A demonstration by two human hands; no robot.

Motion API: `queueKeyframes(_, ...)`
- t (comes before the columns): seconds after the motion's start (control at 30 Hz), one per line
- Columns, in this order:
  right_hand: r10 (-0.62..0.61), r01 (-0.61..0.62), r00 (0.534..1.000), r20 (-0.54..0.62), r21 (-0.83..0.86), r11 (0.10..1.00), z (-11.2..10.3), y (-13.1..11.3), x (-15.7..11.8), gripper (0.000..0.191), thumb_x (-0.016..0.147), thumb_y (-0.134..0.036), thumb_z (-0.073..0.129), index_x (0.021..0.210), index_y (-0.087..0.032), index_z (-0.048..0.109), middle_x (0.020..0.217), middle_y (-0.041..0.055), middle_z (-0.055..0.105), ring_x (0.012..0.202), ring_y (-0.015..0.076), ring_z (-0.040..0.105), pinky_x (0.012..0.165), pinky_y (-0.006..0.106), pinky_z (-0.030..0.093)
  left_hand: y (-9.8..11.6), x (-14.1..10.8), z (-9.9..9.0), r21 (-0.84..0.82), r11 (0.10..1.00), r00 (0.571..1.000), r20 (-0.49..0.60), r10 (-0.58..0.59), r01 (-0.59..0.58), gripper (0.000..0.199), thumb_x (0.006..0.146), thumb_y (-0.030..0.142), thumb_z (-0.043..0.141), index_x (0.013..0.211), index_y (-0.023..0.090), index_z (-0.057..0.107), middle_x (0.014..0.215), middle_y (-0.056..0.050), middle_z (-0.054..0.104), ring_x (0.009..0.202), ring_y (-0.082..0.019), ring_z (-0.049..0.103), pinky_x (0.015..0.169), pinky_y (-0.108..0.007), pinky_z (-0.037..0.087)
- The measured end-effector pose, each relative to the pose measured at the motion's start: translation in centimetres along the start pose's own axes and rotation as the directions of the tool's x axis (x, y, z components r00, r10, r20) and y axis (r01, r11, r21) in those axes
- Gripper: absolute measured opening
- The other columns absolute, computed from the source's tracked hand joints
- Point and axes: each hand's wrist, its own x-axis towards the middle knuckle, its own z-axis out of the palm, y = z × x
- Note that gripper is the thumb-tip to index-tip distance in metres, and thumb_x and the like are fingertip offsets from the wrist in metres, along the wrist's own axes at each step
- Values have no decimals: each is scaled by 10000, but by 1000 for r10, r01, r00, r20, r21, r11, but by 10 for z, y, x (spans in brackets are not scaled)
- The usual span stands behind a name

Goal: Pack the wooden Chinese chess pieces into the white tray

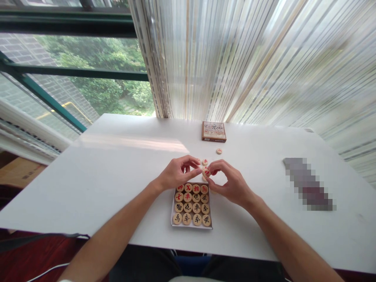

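My right hand [230,183] pinches a round wooden xiangqi piece [206,172] with a red character, tilted above the table. Beside it, my left hand [178,172] has thumb and forefinger apart; its thumb tip is at the piece's edge, and whether it touches cannot be told. Just below both hands lies an open box tray [191,226] with rows of pieces, red characters at the far side and black ones nearer me. Past my fingertips, a red-marked piece [205,161] lies on the table. Other pieces there are partly hidden by my fingers.
A single piece [219,151] lies farther back on the white table [117,168]. Behind it is the printed box lid [214,131]. To the right is a pixelated object [308,184]. A striped curtain [205,58] and an open window border the far edge.
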Motion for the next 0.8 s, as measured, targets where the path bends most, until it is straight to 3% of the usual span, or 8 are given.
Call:
queueKeyframes(0.27, -57, 56, 998, 21, 22, 998, 8, 0, -3, 192, 885, -151, 643, 1038, -240, 569, 1020, 64, 630, 933, 193, 654, 783, 339, 588, -1, -1, 5, -235, 969, 991, 128, -44, 74, 308, 848, 352, 748, 1058, 141, 671, 999, -100, 737, 871, -176, 716, 720, -265, 570)
queueKeyframes(0.4, -60, 59, 998, 8, 10, 998, 11, 0, -3, 203, 891, -138, 626, 1058, -242, 576, 1066, 81, 626, 1012, 210, 645, 823, 360, 594, -2, -1, 6, -260, 961, 989, 137, -58, 92, 294, 843, 344, 756, 1043, 142, 681, 953, -85, 741, 850, -171, 721, 714, -260, 577)
queueKeyframes(0.63, -71, 72, 996, -54, 16, 997, 11, -1, -2, 210, 892, -166, 679, 1058, -246, 579, 1012, 54, 650, 914, 179, 657, 796, 341, 591, -2, -1, 5, -309, 945, 989, 126, -72, 108, 277, 833, 330, 767, 1019, 138, 695, 957, -90, 755, 853, -173, 727, 720, -251, 575)
queueKeyframes(0.8, -66, 67, 993, -97, 5, 998, 11, 0, -4, 210, 887, -173, 693, 1046, -246, 577, 1007, 43, 680, 925, 178, 672, 811, 335, 587, 1, -2, 2, -299, 948, 981, 186, -51, 106, 318, 849, 309, 752, 1112, 148, 676, 963, -89, 753, 818, -155, 719, 669, -222, 551)
